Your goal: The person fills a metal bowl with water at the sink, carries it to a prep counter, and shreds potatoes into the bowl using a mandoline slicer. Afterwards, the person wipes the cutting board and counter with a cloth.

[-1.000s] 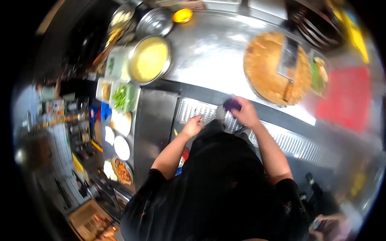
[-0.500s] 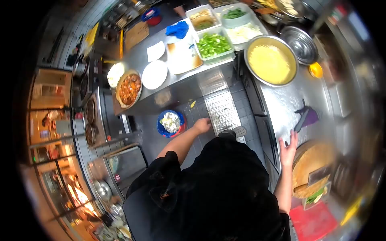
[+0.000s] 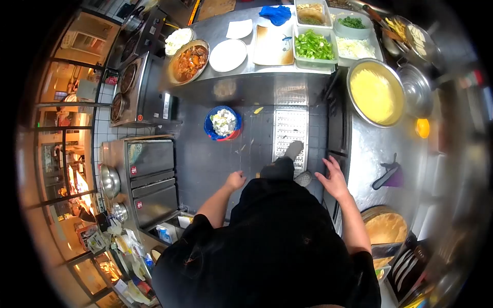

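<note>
My left hand (image 3: 236, 180) hangs over the dark floor with its fingers curled in, and I see nothing in it. My right hand (image 3: 334, 179) is open beside the edge of the right-hand steel counter (image 3: 362, 154), fingers spread and holding nothing. On that counter, a dark-handled tool (image 3: 385, 177) lies against a purple cloth (image 3: 394, 179). A round wooden chopping board (image 3: 385, 226) is nearer to me, with a cleaver (image 3: 386, 250) at its near edge. Farther off stands a steel bowl (image 3: 351, 100) of yellow shreds (image 3: 377, 96).
A blue-lined bucket (image 3: 209, 130) of pale scraps stands on the floor, left of a metal drain grate (image 3: 290, 120). Ahead, a steel counter (image 3: 215, 84) carries a stew dish (image 3: 190, 62), plates and a tub of chopped greens (image 3: 314, 45). Steel cabinets (image 3: 151, 156) stand left.
My view has turned and moved rightward along the floor. My right hand has left the counter near the chopping board and is now beside its edge. One foot is stepping over the grate.
</note>
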Available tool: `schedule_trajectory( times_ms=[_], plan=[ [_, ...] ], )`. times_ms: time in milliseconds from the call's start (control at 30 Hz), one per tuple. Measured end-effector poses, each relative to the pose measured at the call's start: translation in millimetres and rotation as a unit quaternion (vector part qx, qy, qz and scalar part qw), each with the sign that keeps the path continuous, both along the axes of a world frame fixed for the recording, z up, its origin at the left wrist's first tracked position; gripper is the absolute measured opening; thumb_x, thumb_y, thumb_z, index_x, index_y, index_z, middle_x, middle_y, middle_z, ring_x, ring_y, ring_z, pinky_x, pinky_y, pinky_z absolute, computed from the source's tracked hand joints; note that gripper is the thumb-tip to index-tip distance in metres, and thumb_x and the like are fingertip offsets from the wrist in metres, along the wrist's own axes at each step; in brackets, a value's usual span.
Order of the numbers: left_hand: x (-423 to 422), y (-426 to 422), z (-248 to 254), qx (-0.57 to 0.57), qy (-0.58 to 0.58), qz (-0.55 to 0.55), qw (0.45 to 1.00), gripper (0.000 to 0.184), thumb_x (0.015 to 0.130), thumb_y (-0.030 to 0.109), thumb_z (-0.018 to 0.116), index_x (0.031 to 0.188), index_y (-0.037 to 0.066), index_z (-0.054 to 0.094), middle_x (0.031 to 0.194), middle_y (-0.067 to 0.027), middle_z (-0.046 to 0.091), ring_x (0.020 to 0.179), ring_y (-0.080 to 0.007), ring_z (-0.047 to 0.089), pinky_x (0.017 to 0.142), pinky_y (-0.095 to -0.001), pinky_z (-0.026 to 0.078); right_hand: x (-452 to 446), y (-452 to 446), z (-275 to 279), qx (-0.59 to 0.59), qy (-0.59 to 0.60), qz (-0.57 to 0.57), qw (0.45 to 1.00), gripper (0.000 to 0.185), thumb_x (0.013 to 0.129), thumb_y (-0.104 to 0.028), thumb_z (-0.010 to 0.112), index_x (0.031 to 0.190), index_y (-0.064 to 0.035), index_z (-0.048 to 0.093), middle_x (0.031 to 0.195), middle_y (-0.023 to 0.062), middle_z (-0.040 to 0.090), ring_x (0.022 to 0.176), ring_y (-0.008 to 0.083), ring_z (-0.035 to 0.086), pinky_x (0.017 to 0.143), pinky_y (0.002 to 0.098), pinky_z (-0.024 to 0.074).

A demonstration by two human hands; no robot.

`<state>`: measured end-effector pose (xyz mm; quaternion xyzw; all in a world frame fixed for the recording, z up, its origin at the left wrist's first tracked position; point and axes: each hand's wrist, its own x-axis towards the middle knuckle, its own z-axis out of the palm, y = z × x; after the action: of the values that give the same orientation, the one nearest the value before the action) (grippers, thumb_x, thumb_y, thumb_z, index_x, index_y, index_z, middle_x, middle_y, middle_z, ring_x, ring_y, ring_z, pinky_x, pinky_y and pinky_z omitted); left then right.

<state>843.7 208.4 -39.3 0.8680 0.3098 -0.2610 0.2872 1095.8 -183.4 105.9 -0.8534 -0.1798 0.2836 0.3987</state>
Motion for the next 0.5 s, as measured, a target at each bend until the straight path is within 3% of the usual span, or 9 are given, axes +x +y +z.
schedule_trajectory(
  times_ms=[100, 133, 200, 233, 333, 367, 433, 467, 500],
  plan=[
    [-4.6, 1.5, 11.2, -0.028, 0.034, 0.094, 0.995, 0.036, 0.087, 0.027, 0.069, 0.112, 0.002, 0.069, 0.100, -0.0220, 0.073, 0.097, -0.0390, 0.070, 0.085, -0.0444, 0.055, -5.2, 4.9, 9.7, -0.013, 0.045, 0.000, 0.999, 0.063, 0.088, -0.030, 0.077, 0.140, -0.0013, 0.056, 0.153, 0.0269, 0.042, 0.109, 0.0349, 0.065, 0.093, 0.0389, 0.0526],
    [7.2, 3.5, 16.5, -0.043, 0.050, 0.138, 0.988, 0.034, 0.087, 0.027, 0.069, 0.110, 0.002, 0.070, 0.097, -0.0217, 0.074, 0.094, -0.0384, 0.071, 0.083, -0.0437, 0.055, -4.4, 3.8, 2.3, -0.009, 0.030, -0.001, 1.000, 0.063, 0.087, -0.029, 0.078, 0.140, -0.0019, 0.056, 0.153, 0.0256, 0.043, 0.111, 0.0329, 0.065, 0.089, 0.0368, 0.0533],
    [27.8, 23.7, 8.9, -0.045, -0.038, 0.177, 0.982, 0.030, 0.088, 0.025, 0.068, 0.107, 0.002, 0.070, 0.093, -0.0213, 0.073, 0.090, -0.0363, 0.071, 0.080, -0.0428, 0.055, -12.1, -0.5, -13.7, 0.000, 0.002, 0.000, 1.000, 0.062, 0.087, -0.027, 0.080, 0.139, -0.0030, 0.057, 0.152, 0.0231, 0.045, 0.114, 0.0288, 0.065, 0.081, 0.0326, 0.0546],
    [41.5, 36.0, 3.9, -0.045, -0.081, 0.197, 0.976, 0.028, 0.088, 0.024, 0.068, 0.105, 0.002, 0.070, 0.090, -0.0211, 0.073, 0.087, -0.0353, 0.072, 0.078, -0.0424, 0.054, -10.0, -1.4, -16.8, -0.019, 0.030, -0.005, 0.999, 0.060, 0.087, -0.026, 0.080, 0.138, -0.0025, 0.058, 0.151, 0.0233, 0.046, 0.123, 0.0311, 0.062, 0.086, 0.0333, 0.0553],
    [109.1, 78.6, 6.8, -0.023, -0.252, 0.254, 0.934, 0.021, 0.091, 0.019, 0.062, 0.100, 0.001, 0.069, 0.085, -0.0201, 0.072, 0.083, -0.0309, 0.071, 0.076, -0.0417, 0.054, 4.0, 8.4, -36.7, -0.011, -0.012, -0.002, 1.000, 0.060, 0.087, -0.032, 0.078, 0.136, -0.0019, 0.060, 0.149, 0.0243, 0.049, 0.095, 0.0306, 0.067, 0.085, 0.0352, 0.0542],
    [140.7, 91.9, 36.5, -0.028, -0.257, 0.242, 0.935, 0.023, 0.092, 0.019, 0.061, 0.102, 0.001, 0.070, 0.084, -0.0192, 0.071, 0.078, -0.0305, 0.071, 0.072, -0.0413, 0.054, 12.2, 17.8, -36.3, -0.012, 0.014, -0.022, 1.000, 0.058, 0.087, -0.030, 0.078, 0.135, -0.0022, 0.061, 0.148, 0.0239, 0.051, 0.103, 0.0319, 0.067, 0.088, 0.0356, 0.0539],
    [205.1, 112.8, 96.9, -0.056, -0.307, 0.257, 0.914, 0.026, 0.098, 0.017, 0.058, 0.113, -0.001, 0.069, 0.077, -0.0098, 0.070, 0.065, -0.0174, 0.066, 0.061, -0.0318, 0.053, 33.1, 37.0, -44.2, -0.004, 0.006, -0.037, 0.999, 0.057, 0.087, -0.028, 0.078, 0.134, -0.0018, 0.061, 0.147, 0.0234, 0.051, 0.111, 0.0331, 0.065, 0.091, 0.0359, 0.0534],
    [232.3, 135.9, 99.7, -0.086, -0.347, 0.252, 0.899, 0.029, 0.100, 0.016, 0.057, 0.121, -0.003, 0.065, 0.079, -0.0078, 0.070, 0.068, -0.0125, 0.065, 0.061, -0.0279, 0.053, 45.2, 51.1, -47.7, 0.000, 0.002, -0.045, 0.999, 0.056, 0.087, -0.026, 0.078, 0.134, -0.0016, 0.061, 0.147, 0.0231, 0.051, 0.115, 0.0338, 0.064, 0.093, 0.0360, 0.0532],
    [259.1, 160.4, 104.6, -0.081, -0.374, 0.236, 0.893, 0.031, 0.100, 0.015, 0.058, 0.124, -0.004, 0.064, 0.082, -0.0096, 0.071, 0.069, -0.0131, 0.066, 0.062, -0.0286, 0.054, 59.1, 70.3, -39.1, 0.001, 0.038, -0.070, 0.997, 0.055, 0.087, -0.024, 0.079, 0.133, -0.0004, 0.062, 0.147, 0.0223, 0.052, 0.125, 0.0347, 0.059, 0.098, 0.0369, 0.0518]
  ],
)
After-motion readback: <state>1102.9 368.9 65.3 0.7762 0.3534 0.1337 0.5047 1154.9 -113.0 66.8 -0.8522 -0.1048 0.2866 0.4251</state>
